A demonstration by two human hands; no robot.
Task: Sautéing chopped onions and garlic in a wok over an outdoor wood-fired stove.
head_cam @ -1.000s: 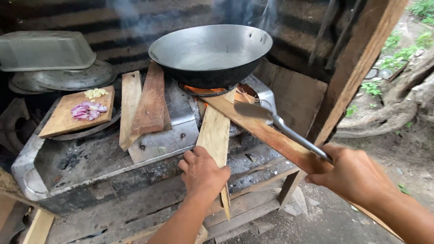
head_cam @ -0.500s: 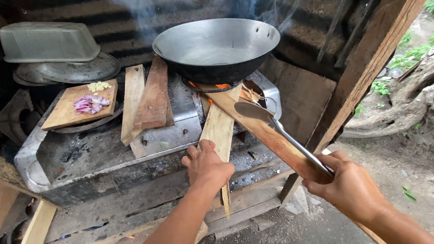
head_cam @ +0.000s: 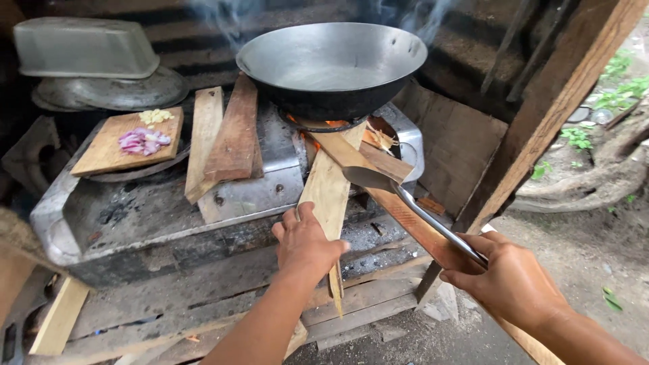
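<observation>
Soft daylight enters from the right, the back wall [head_cam: 135,13] stays dim, edges bend slightly, focus is sharp.

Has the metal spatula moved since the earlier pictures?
Yes. The spatula blade has dropped lower and farther from the wok, along the plank.

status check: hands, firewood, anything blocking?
Left hand gripping pale firewood plank, far end under wok. Right hand holds metal spatula, blade over second plank. Flame visible under wok; nothing blocking.
</observation>
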